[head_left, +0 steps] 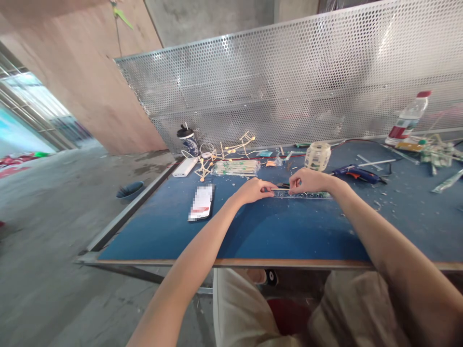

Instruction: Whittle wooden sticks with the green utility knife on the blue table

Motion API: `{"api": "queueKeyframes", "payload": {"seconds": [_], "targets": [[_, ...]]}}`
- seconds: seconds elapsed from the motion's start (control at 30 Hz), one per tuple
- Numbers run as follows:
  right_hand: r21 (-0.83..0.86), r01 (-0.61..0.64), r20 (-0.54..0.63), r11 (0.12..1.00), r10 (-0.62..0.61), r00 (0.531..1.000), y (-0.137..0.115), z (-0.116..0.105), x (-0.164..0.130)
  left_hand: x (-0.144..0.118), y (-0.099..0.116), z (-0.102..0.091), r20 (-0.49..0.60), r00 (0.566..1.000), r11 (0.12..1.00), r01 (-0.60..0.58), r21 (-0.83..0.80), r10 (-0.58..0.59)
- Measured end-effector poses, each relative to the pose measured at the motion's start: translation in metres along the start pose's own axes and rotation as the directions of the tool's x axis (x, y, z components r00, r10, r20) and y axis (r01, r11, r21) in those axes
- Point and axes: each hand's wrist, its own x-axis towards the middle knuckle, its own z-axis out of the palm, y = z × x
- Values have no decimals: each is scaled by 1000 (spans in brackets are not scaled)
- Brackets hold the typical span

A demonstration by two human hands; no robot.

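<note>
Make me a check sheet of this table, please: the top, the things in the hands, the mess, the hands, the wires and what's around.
Surface: blue board table with a metal edge, scraps scattered on the right.
Job's things: clear plastic ruler lying flat; thin stick pinched over it, too small to tell more.
Clutter: blue hot glue gun, roll of clear tape, packet of sticks, stick frame model, phone, white power bank, plastic bottle.
Grippers: left hand and right hand both pinch at the ruler.
Cables: red wire along the back.
Surroundings: perforated metal screen, concrete floor.
</note>
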Motion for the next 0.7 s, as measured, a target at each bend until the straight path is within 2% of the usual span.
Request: {"api": "queueKeyframes", "payload": {"seconds": [0.33,0.7], "targets": [[-7,2,-7,1000,-2,1000,3,1,1,1,-3,0,1,1000,1000,-2,-12,2],[-13,-38,-5,999,38,999,-3,-1,-1,-1,4,-3,12,1000,1000,8,-1,-8]]}}
